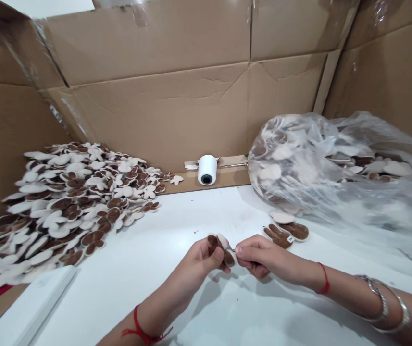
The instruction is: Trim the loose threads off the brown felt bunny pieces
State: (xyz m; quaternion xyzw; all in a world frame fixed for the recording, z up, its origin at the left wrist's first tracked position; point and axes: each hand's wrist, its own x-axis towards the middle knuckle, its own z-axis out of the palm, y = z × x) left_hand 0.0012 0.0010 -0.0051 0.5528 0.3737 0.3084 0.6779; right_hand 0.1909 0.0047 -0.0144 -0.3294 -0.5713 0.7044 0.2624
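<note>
My left hand (209,257) is closed on a small brown-and-white plush piece (229,258) with rounded lobes, thumb pressed on its front. Close on its right, my right hand (258,254) pinches a thin, dark metal-looking tool. Its tip reaches the plush piece's edge; most of the tool is hidden by the fingers, so its kind is unclear. Both hands are just above the white tabletop (162,245). Beyond my right hand lie a few loose plush pieces (280,235), one with a small white label.
A large heap of brown-and-white plush pieces (72,206) covers the left side. At the right sits a clear plastic bag (299,158) filled with more. A white cylindrical device (207,169) stands at the back. Cardboard walls (162,105) enclose the table; a white panel (36,305) lies front left.
</note>
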